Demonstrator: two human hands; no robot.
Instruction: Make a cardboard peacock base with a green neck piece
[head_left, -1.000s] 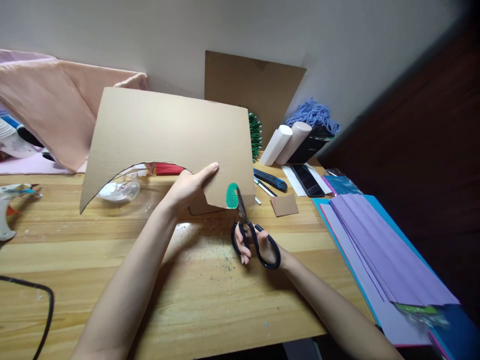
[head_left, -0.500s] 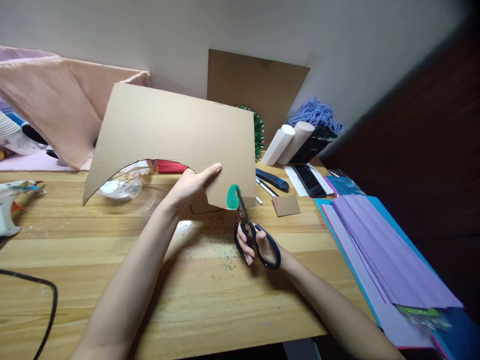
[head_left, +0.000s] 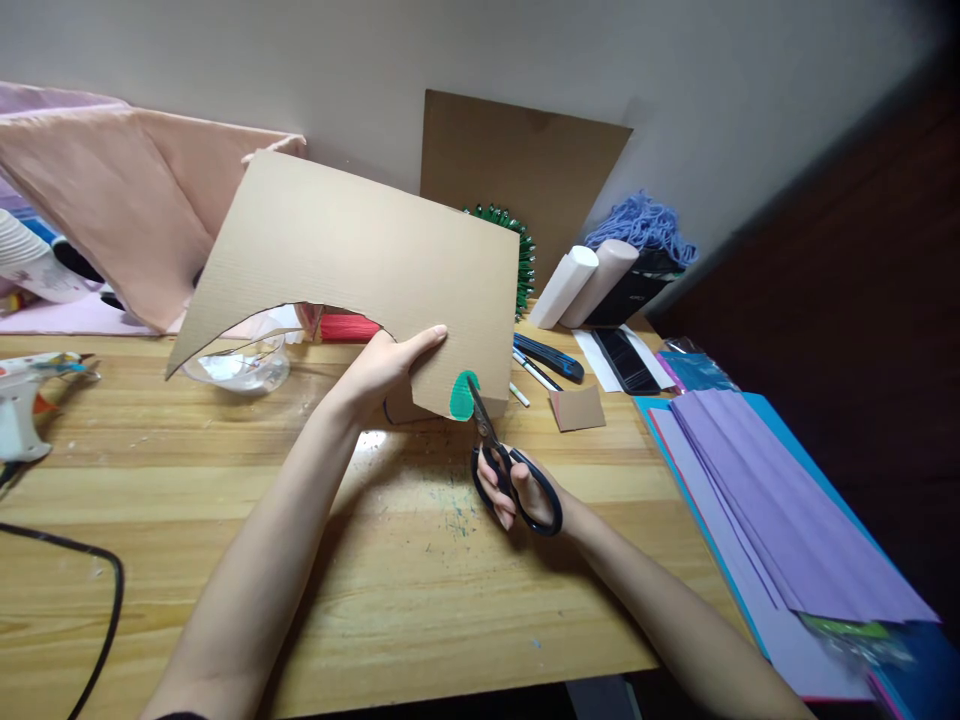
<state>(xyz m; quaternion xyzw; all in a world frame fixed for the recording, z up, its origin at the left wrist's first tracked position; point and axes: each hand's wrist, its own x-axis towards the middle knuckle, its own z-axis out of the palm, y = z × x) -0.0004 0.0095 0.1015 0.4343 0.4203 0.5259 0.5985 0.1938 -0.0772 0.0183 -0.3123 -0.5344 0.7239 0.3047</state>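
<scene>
My left hand (head_left: 386, 365) grips a large sheet of cardboard (head_left: 375, 250) by its lower edge, thumb flat on the front and fingers hidden behind. A curved piece is cut out of the sheet's lower left. Near its lower right corner is a green painted shape (head_left: 461, 398). My right hand (head_left: 517, 490) has its fingers through the black handles of a pair of scissors (head_left: 489, 432). The blades meet the cardboard along the right side of the green shape.
Behind the sheet stand another cardboard panel (head_left: 525, 150) and green bristly stems (head_left: 526, 255). To the right are a utility knife (head_left: 549, 357), a small cardboard piece (head_left: 577, 408), a phone (head_left: 624, 360) and purple paper (head_left: 780, 500). A glue gun (head_left: 26, 405) lies left, near a clear bowl (head_left: 247, 368).
The cardboard has tilted, its left end rising slightly. The scissors stay at the green shape, with the blades looking a little more closed. The camera view has shifted slightly.
</scene>
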